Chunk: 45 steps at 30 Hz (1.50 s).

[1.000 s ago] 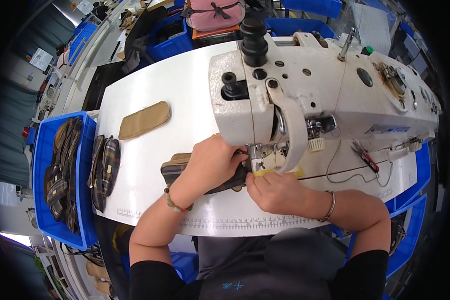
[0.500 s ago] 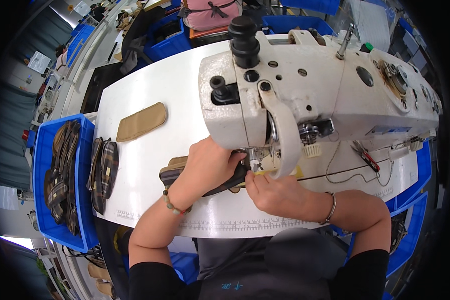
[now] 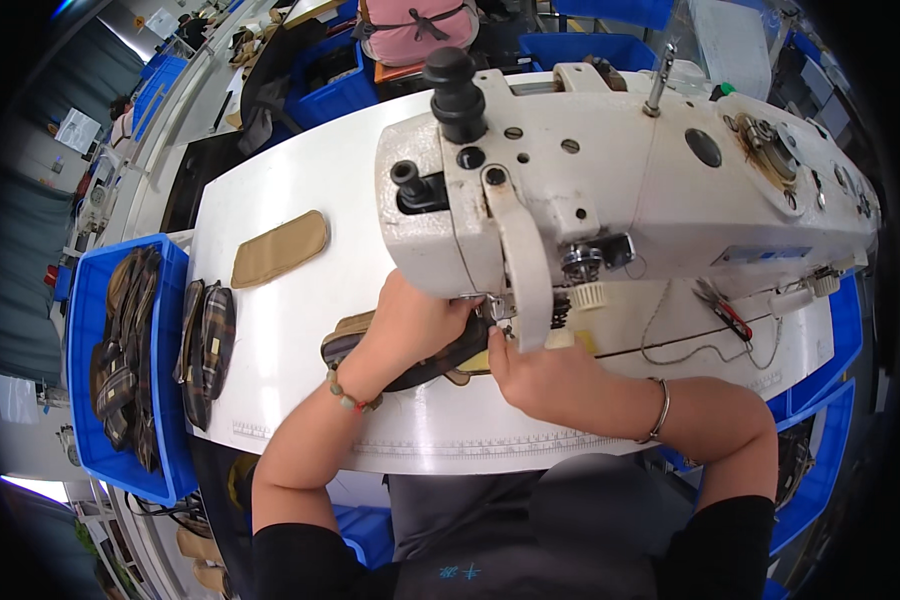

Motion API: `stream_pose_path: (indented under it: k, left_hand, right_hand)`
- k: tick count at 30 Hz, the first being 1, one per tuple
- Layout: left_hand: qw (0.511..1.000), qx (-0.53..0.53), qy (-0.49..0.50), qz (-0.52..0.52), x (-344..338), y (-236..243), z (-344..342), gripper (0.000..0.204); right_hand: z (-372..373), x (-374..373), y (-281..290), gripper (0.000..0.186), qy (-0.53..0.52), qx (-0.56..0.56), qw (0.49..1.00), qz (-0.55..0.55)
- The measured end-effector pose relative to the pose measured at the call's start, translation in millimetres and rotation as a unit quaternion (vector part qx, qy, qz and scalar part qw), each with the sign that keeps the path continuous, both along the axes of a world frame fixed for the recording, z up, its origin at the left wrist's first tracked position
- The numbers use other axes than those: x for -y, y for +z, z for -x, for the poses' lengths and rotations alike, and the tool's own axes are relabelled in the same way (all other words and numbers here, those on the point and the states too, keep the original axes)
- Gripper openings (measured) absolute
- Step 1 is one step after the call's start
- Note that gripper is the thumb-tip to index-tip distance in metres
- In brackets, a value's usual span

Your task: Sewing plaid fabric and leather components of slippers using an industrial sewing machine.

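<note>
A dark plaid fabric pouch (image 3: 432, 368) with a tan side lies on the white sewing table, its right end at the needle area of a white sewing machine (image 3: 610, 200). My left hand (image 3: 406, 328) is closed on the pouch's upper edge, fingertips close to the presser foot and partly hidden by the machine head. Just right of the needle area, my right hand (image 3: 548, 380) is closed at the pouch's right end, thumb and index finger at its edge. The machine's pale lever partly covers the right fingers.
A tan fabric panel (image 3: 280, 249) lies at the table's far left. Plaid pouches (image 3: 208, 340) sit by the left edge, beside a blue bin (image 3: 177, 440) of similar pieces. Red-handled thread snips (image 3: 725, 312) and a loose cord (image 3: 690, 352) lie right of the needle.
The view has shifted slightly, so the machine appears further left. My right fingertips have moved a little upward along the pouch's end. My left hand keeps its hold beside the presser foot.
</note>
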<state>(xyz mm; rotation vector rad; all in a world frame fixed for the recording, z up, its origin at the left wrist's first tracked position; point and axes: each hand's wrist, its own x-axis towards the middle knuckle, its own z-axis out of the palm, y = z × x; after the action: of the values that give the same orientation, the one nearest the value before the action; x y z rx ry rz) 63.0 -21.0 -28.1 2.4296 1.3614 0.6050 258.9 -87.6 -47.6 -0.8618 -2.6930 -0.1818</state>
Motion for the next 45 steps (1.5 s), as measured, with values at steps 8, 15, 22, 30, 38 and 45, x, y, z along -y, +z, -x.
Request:
stream_pose_path:
  k: [8,15,22,30,38,45]
  left_hand:
    - [0.991,0.078,-0.066,-0.084,-28,-16,-8,0.029]
    - [0.981,0.180,-0.068,-0.009,-28,-13,-7,0.034]
    - [0.985,0.130,-0.080,-0.077,-34,-19,-5,0.036]
    - [0.979,-0.082,0.006,-0.184,1,11,2,0.029]
    - [0.986,-0.005,-0.120,-0.112,6,1,10,0.024]
    - [0.988,0.004,-0.114,-0.102,1,-14,15,0.023]
  right_hand:
    - [-13,-26,-57,0.039,-0.007,-0.018,0.996,-0.089]
    - [-14,-24,-49,0.040,0.005,-0.089,0.993,-0.079]
    - [-15,-23,-40,0.036,0.013,0.255,0.966,-0.036]
    - [-18,-30,-40,0.036,0.000,-0.075,0.997,-0.028]
    - [-9,-31,-30,0.017,-0.120,-0.335,0.901,0.248]
    - [-18,-41,-36,0.020,-0.100,-0.276,0.929,0.226]
